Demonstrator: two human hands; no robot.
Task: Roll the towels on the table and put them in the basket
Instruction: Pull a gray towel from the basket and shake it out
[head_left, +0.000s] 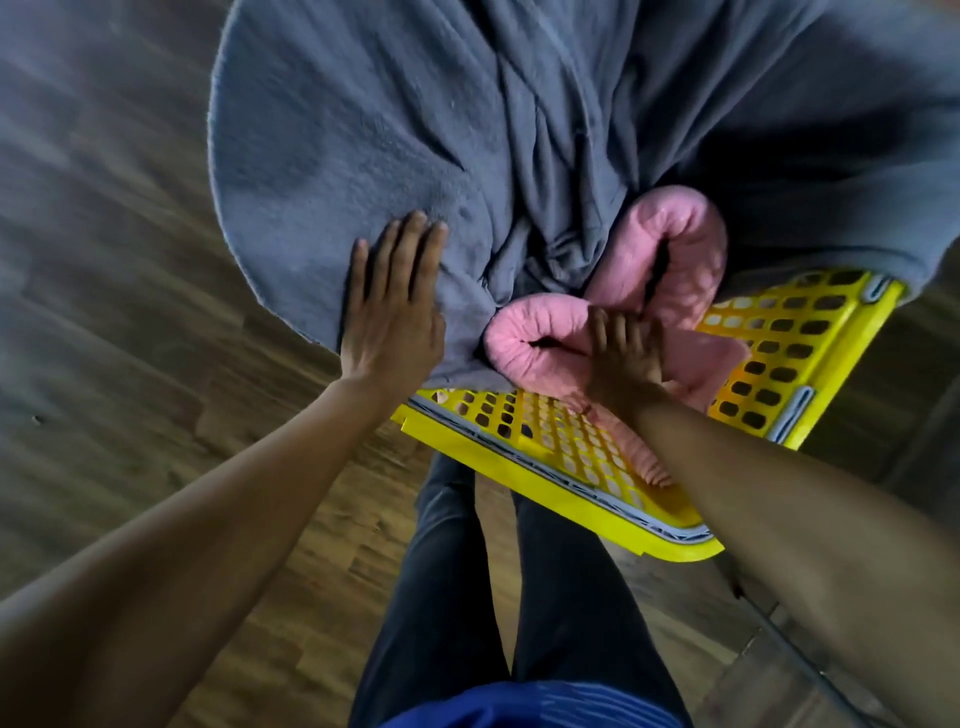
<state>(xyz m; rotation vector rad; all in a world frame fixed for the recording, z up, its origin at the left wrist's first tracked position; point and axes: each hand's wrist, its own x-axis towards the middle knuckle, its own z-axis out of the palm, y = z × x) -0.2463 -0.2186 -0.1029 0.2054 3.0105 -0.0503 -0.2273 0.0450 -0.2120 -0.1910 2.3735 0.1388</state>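
A big grey towel (395, 130) is draped over the far side of a yellow perforated basket (545, 488) and spills out to the left. A rolled pink towel (670, 244), bent double, lies inside the basket against the grey cloth. My left hand (392, 312) lies flat with straight fingers on the grey towel's lower left edge. My right hand (623, 353) reaches into the basket and presses down on the pink roll, its fingertips tucked into the fold; whether they grip it is unclear.
The basket stands on a dark wooden plank floor (114, 322). My legs in dark trousers (519, 597) are right below the basket's near rim. The table is not in view.
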